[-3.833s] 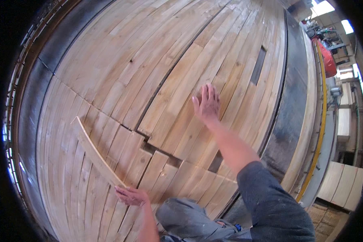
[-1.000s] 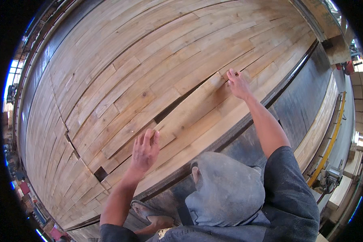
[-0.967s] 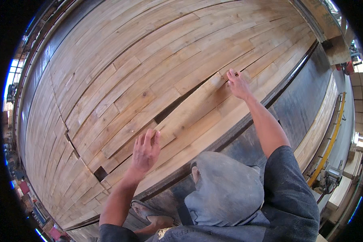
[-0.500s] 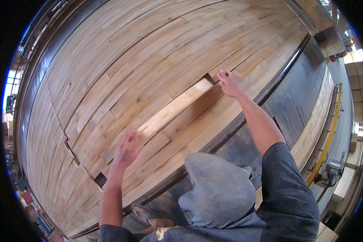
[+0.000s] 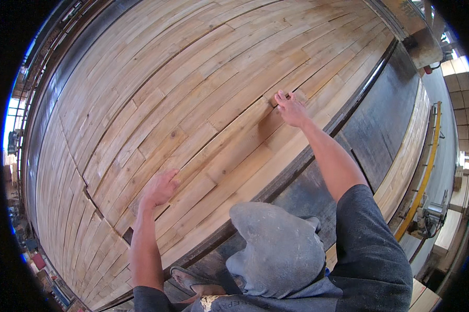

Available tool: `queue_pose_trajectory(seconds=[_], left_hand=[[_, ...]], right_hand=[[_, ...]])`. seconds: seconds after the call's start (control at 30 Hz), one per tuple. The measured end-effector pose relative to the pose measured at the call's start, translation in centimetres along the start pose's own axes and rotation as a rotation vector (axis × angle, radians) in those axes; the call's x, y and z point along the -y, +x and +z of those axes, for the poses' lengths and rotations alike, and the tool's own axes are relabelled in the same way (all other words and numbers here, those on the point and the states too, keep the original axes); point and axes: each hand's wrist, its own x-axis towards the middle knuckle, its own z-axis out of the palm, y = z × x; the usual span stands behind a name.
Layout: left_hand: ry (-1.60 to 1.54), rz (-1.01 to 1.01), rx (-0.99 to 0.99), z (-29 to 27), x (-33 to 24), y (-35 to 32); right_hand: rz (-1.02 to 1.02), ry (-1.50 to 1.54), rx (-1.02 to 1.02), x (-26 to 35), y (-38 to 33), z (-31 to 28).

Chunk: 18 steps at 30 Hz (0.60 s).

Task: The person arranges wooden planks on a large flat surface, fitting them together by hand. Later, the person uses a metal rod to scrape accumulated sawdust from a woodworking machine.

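Note:
A long pale wooden slat (image 5: 226, 139) lies in a row of the wide panel of fitted wooden slats (image 5: 156, 99), between my two hands. My left hand (image 5: 160, 190) is at the slat's near left end, with its forefinger stretched out along the wood. At the far right end, my right hand (image 5: 293, 110) has bent, parted fingers by the slat's tip and casts a shadow on the wood. Whether the right fingertips touch the slat is hard to tell. I see no slat gripped in either hand.
A dark metal edge (image 5: 255, 195) runs along the panel's near side. Beyond it are a dark metal plate (image 5: 377, 109) and a yellow bar (image 5: 421, 182). A small dark gap (image 5: 128, 235) shows in the panel beside my left forearm. My grey cloth-covered shape (image 5: 279, 249) fills the lower middle.
The slat, brightly lit and beside an open gap before, now lies level with its neighbours, and the gap at its right end has closed. My left hand has moved slightly; the right barely shifted.

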Motion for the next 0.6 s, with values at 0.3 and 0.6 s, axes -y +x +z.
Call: queue_pose_trajectory(seconds=[0.3,0.6], left_hand=[[-0.158,-0.045,0.043,1.3,0.7,0.8],[-0.241,-0.043,0.042,2.7,2.1,1.2]], right_hand=[[-0.012,0.063,-0.046,0.1,-0.3,-0.3],[0.001,0.023,-0.053,-0.2,-0.4,0.1]])
